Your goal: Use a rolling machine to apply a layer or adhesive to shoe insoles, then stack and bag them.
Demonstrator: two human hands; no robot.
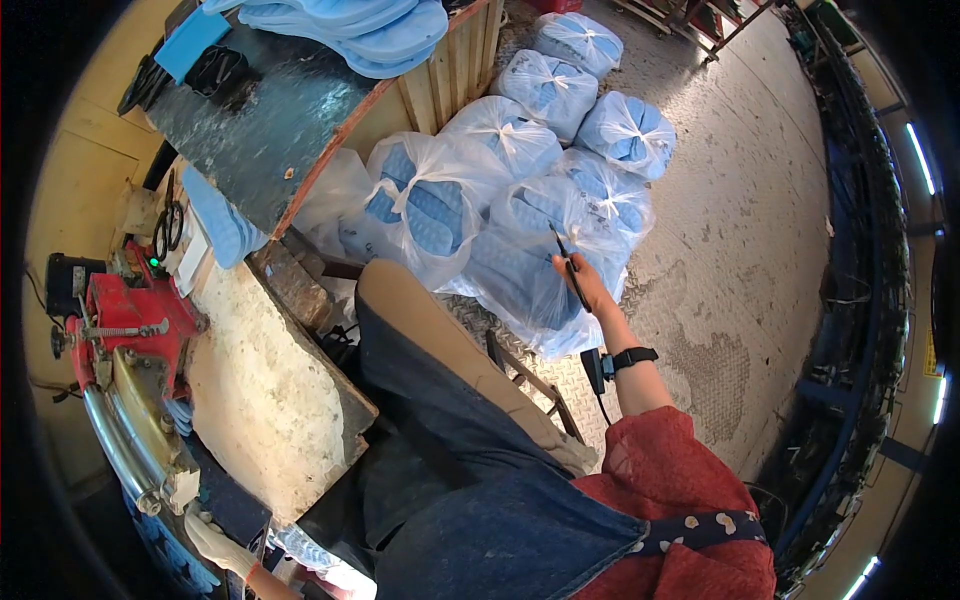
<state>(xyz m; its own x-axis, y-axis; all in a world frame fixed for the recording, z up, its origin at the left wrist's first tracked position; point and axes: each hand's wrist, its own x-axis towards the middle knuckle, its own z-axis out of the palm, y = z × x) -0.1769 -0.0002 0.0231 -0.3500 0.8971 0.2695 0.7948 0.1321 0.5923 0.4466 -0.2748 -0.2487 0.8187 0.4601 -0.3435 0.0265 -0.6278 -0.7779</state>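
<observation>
Past my denim apron (480, 500), my right hand (583, 283) pinches a thin dark tool (570, 268) against a tied clear bag of blue insoles (540, 290), 1 of about 8 bags, none opened, while my gloved left hand (215, 545) rests low, grip unclear.

A thin dark tool, perhaps scissors (570, 268), is held upright against clear bags of blue pieces (530, 270).

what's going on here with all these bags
A seated person reaches the right hand, holding a thin dark tool, toward a heap of tied clear plastic bags filled with blue pieces, piled on the floor. The gloved left hand is down low by a red machine beside a worn workbench.
</observation>
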